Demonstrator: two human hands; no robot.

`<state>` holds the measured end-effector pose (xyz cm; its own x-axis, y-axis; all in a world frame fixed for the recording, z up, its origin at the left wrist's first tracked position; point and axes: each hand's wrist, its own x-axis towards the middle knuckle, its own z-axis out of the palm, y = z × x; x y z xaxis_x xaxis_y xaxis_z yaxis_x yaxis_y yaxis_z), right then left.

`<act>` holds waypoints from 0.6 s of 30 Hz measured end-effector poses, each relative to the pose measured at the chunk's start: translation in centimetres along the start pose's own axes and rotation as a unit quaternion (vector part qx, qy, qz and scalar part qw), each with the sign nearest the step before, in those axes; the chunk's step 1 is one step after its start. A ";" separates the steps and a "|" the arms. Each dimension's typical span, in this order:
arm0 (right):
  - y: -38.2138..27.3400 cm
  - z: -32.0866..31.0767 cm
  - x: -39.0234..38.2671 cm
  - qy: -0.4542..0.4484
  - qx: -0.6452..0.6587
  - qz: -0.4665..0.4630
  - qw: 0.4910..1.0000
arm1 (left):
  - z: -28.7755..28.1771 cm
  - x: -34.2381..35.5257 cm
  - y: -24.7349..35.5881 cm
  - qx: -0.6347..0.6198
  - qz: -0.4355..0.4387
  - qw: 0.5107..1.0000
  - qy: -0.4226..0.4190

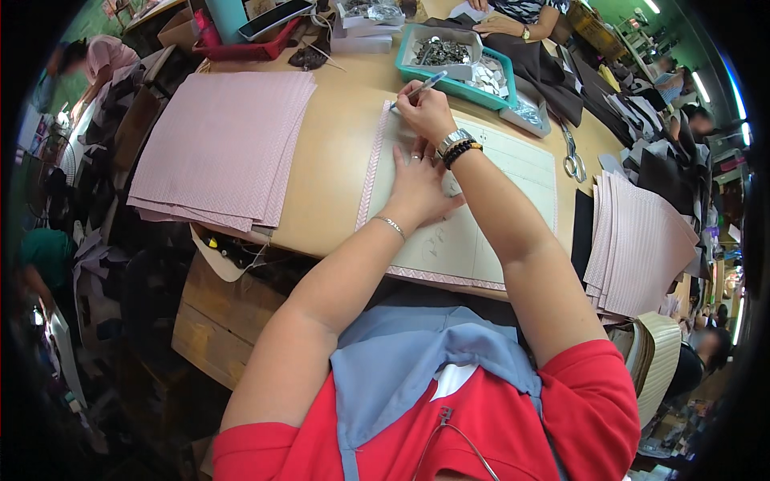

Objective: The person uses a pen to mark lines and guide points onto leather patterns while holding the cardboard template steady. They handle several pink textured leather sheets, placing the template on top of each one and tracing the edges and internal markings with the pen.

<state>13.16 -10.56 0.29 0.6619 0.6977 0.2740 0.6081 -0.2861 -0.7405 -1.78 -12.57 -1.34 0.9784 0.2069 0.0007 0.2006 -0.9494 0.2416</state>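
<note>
A cream card template (449, 248) with drawn lines lies on a pink patterned sheet (368, 172), whose edge shows along the template's left and lower sides. My left hand (419, 184) rests flat on the template with its fingers spread. Near the template's far left corner, my right hand (427, 112) grips a pen (434, 79). The pen's tip points down at the pink edge there. My right forearm passes close beside the left hand and partly covers the template.
A stack of pink sheets (216, 152) lies left, and another stack (638, 244) right. Scissors (573, 154) sit right of the template. Beyond stands a teal tray (511, 84) with small metal parts. A red tray (241, 52) is far left. Across the table sits another person (513, 24).
</note>
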 end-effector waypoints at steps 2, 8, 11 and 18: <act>0.4 0.0 0.3 0.018 0.006 -0.004 1.000 | -0.1 0.0 0.2 -0.005 0.005 1.000 0.008; 1.2 -1.6 -0.5 -0.032 0.016 0.026 0.999 | -0.9 0.4 0.9 -0.009 -0.002 0.999 -0.033; 3.5 -4.6 -3.0 0.046 0.180 0.041 0.982 | 0.4 0.6 0.8 -0.015 0.013 1.000 0.011; 12.6 -21.1 -14.2 0.182 0.167 0.103 0.964 | -1.9 2.2 2.4 0.059 -0.020 0.997 -0.039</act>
<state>20.71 -37.90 0.01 0.9001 0.3546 0.2532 0.3138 -0.1244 -0.9413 0.79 -13.98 1.09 0.9695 0.2301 -0.0840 0.2393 -0.9630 0.1236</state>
